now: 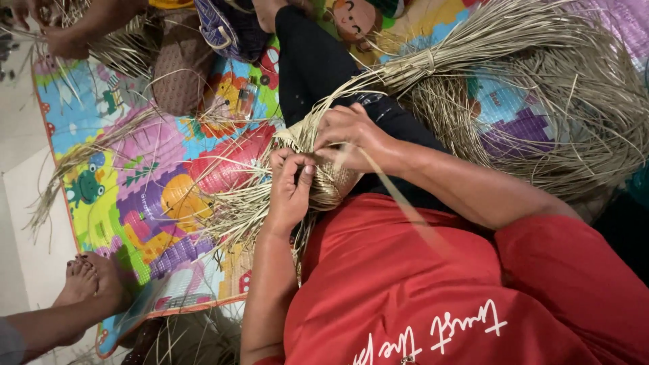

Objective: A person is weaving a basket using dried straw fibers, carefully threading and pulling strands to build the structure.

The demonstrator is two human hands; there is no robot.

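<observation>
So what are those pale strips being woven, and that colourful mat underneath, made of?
The strips look like dried grass or palm leaf: matte, straw-coloured, flat and fibrous, tied in a bundle. The left hand and right hand work them into a small woven piece of the same stuff. The mat seems to be soft foam, judging by its embossed surface and bright cartoon prints.

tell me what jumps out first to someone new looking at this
At centre, the left hand and right hand pinch pale dried straw strips on a small half-woven straw piece. A big tied bundle of loose straw fans out top right. Underneath lies a bright cartoon-printed foam mat.
</observation>
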